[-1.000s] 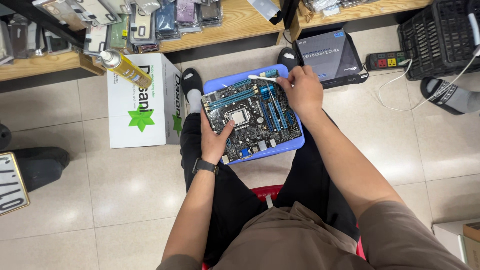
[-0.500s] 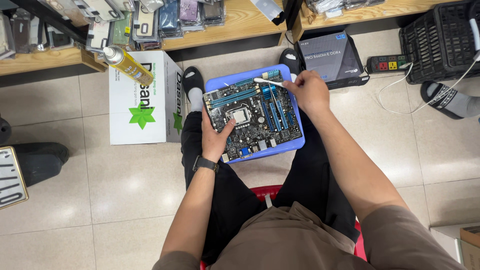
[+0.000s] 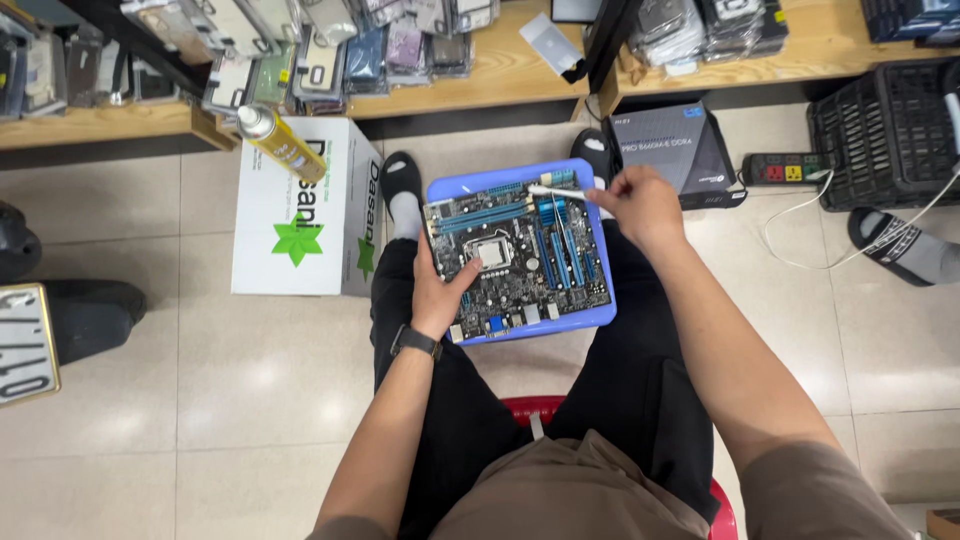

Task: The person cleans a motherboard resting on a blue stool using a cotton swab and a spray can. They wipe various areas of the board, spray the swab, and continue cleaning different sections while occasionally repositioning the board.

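Motherboard [image 3: 515,250] on blue tray [image 3: 590,318] across the lap, left hand [image 3: 440,290] gripping its near-left edge, right hand [image 3: 645,205] at far-right corner pinching a white brush [image 3: 556,192] over the board

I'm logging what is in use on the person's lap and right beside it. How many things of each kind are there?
Circuit board, steadied by the left hand: 1
Blue tray under it: 1
Thin white tool in the right hand: 1
Yellow spray can on the white box: 1
White cardboard box: 1
Total: 5
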